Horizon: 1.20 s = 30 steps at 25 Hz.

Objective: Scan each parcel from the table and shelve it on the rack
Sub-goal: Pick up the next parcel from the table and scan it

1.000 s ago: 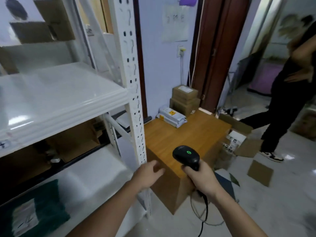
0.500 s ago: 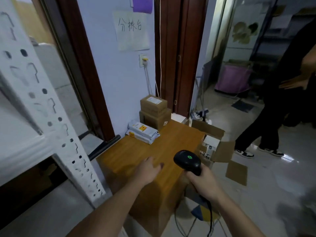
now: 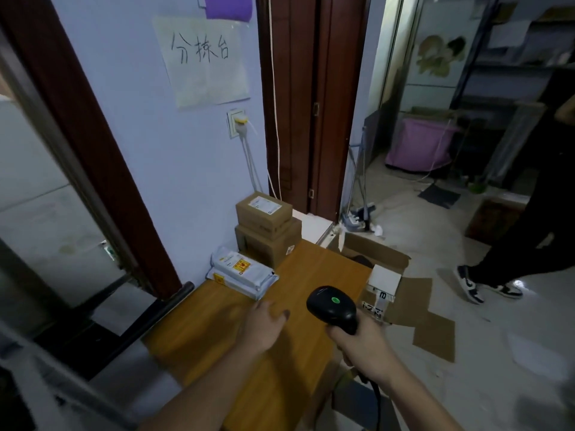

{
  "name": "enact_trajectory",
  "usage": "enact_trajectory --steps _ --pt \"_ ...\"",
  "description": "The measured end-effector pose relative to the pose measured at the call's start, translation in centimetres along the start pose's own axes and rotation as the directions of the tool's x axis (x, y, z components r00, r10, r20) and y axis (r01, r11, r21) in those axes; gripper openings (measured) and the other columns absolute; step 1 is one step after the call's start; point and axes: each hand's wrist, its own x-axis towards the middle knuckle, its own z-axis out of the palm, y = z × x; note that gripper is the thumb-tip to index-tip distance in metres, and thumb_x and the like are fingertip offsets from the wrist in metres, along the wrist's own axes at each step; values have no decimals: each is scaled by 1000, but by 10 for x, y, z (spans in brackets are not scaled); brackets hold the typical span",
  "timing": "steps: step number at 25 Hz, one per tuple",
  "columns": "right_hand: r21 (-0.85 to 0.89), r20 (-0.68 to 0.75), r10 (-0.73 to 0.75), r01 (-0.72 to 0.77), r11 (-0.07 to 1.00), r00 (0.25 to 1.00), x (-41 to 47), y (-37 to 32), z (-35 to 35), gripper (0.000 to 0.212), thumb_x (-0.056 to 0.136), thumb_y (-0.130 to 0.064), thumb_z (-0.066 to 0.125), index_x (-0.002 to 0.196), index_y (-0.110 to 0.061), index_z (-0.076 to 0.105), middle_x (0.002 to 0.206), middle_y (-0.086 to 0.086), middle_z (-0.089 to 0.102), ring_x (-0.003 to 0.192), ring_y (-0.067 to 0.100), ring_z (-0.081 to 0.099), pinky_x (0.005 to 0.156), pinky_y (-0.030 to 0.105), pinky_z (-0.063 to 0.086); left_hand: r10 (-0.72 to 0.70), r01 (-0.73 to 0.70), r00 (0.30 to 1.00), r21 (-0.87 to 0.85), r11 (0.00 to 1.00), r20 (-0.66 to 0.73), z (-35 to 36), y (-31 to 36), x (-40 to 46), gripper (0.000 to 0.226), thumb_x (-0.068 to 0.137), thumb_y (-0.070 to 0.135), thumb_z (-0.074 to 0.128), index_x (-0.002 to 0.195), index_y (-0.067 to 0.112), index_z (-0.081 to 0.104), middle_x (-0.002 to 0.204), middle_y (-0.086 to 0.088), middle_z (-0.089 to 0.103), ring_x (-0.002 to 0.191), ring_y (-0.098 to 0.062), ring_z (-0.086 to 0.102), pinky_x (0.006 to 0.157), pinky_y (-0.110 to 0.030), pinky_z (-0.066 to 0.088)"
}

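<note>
My right hand (image 3: 362, 345) grips the handle of a black barcode scanner (image 3: 332, 307) with a green light on top, over the right edge of the wooden table (image 3: 323, 275). My left hand (image 3: 263, 326) hovers over the table with relaxed fingers, holding nothing, a short way from two stacked white mailer bags (image 3: 241, 272). Behind the bags, against the wall, a small cardboard box (image 3: 264, 213) sits on a larger cardboard box (image 3: 267, 244). Only a blurred white rack post (image 3: 62, 387) shows at the lower left.
An open cardboard carton (image 3: 389, 262) with a white box (image 3: 382, 279) inside stands on the floor right of the table. Flat cardboard pieces (image 3: 432, 334) lie beside it. A person in black (image 3: 529, 244) stands at the right. A doorway opens behind the table.
The view has swung right, away from the rack shelves toward the table and parcels. My left hand has reached further forward over the table. The scanner stays in my right hand.
</note>
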Motion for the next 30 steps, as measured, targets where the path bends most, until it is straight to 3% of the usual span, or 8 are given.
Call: enact_trajectory --steps 4,12,17,20,22,24,27,30 --pt "-56 105 5 1 998 994 54 1 -26 12 84 -31 70 88 -26 60 59 -6 57 55 11 55 58 30 44 -73 70 997 -91 993 -29 22 7 45 67 98 59 57 153 21 47 155 -3 50 138 -24 50 113 -45 46" --pt "-142 285 34 7 990 958 149 3 -46 8 90 -23 69 89 -22 60 55 -7 52 51 12 51 54 30 42 -239 215 967 -223 951 -86 42 10 107 76 87 73 53 148 27 52 150 2 53 133 -22 54 109 -44 48" --pt "-160 400 104 -43 986 910 206 -2 -18 23 94 -19 64 79 -31 51 52 -5 42 45 13 40 49 30 35 -397 340 914 -376 862 -82 41 -16 159 58 96 47 69 142 14 54 134 -5 59 120 -23 60 97 -32 50" --pt "-240 358 166 -82 967 919 241 -4 4 10 91 -22 66 87 -22 57 60 -1 47 50 13 46 50 26 38 -502 392 863 -546 740 -62 36 -39 198 55 93 34 77 133 3 56 120 -6 62 101 -18 61 78 -25 49" --pt "-270 350 201 -107 957 915 259 -3 16 13 89 -23 67 91 -13 59 62 4 47 54 19 45 51 28 38 -554 415 833 -657 629 -5 38 -64 226 73 82 47 84 132 3 54 126 -5 63 106 -22 65 81 -33 54" --pt "-260 370 209 -115 959 905 277 0 28 15 90 -22 68 89 -10 58 62 8 44 56 21 41 50 28 35 -640 458 768 -724 516 30 53 -96 262 113 59 73 87 141 3 51 137 -12 64 113 -30 68 88 -42 59" --pt "-277 396 262 -157 948 880 294 4 45 11 91 -24 68 86 -21 59 59 5 46 52 21 40 51 29 35 -702 521 703 -752 403 111 57 -117 292 126 59 75 87 152 5 39 148 -9 54 125 -34 62 90 -39 53" --pt "-323 433 351 -221 920 830 304 10 55 24 91 -27 68 76 -32 50 44 -7 50 40 9 45 54 28 40 -712 560 678 -756 340 183 55 -114 308 145 48 80 88 157 6 30 152 -6 46 132 -33 56 98 -41 54"
